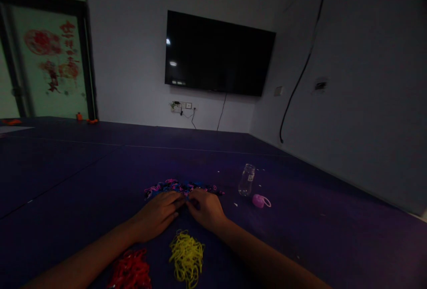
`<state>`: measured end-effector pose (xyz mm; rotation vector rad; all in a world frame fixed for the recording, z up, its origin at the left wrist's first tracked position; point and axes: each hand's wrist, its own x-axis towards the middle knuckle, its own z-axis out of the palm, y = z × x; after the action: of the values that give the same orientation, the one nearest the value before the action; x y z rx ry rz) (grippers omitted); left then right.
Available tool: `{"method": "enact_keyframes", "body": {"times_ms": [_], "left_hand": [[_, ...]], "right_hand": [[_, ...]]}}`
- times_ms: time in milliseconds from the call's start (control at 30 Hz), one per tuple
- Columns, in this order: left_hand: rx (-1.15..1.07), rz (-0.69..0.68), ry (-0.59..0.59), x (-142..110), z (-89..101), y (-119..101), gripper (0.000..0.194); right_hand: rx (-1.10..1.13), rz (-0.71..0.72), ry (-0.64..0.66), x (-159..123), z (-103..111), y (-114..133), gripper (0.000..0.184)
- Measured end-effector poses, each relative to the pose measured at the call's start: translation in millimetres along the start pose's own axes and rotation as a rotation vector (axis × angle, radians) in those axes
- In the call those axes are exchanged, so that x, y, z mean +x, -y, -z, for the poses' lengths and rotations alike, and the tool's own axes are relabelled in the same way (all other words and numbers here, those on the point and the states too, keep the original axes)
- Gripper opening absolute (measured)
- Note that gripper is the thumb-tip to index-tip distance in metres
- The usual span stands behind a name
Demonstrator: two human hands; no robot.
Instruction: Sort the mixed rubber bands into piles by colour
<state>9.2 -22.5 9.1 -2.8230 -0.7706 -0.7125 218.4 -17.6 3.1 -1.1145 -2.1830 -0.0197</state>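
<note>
A loose pile of pink, blue and dark stringy bands (171,185) lies on the purple surface, just beyond both hands. My left hand (160,213) rests at its near edge, fingers stretched to the right and slightly apart. Beside it, my right hand (207,209) bends its fingers and thumb together at the pile; whatever they pinch is too small and dark to make out. The fingertips of the two hands almost meet. Nearer to me lie a heap of yellow bands (187,255) between the forearms and a red heap (132,271) partly behind my left forearm.
Right of the pile stands a clear bottle (247,180) without its lid, and a pink cap with a loop (259,201) lies by it. Small white scraps (235,204) are scattered nearby. The purple surface (83,169) reaches back to a wall with a television (218,53).
</note>
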Motion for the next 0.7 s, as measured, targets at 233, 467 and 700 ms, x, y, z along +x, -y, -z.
{"method": "enact_keyframes", "body": {"times_ms": [233,467,700], "left_hand": [[0.009,0.003,-0.026,-2.3,-5.0,3.0,0.042],[-0.014,-0.018,-0.036,-1.4,-3.8,1.7,0.044],[-0.025,-0.038,-0.016,-0.3,0.0,-0.4,0.047]], "right_hand": [[-0.035,-0.048,0.007,0.3,2.1,2.6,0.007],[-0.032,-0.065,0.001,0.5,2.0,2.3,0.008],[-0.026,-0.071,0.008,0.1,4.2,4.4,0.013]]}}
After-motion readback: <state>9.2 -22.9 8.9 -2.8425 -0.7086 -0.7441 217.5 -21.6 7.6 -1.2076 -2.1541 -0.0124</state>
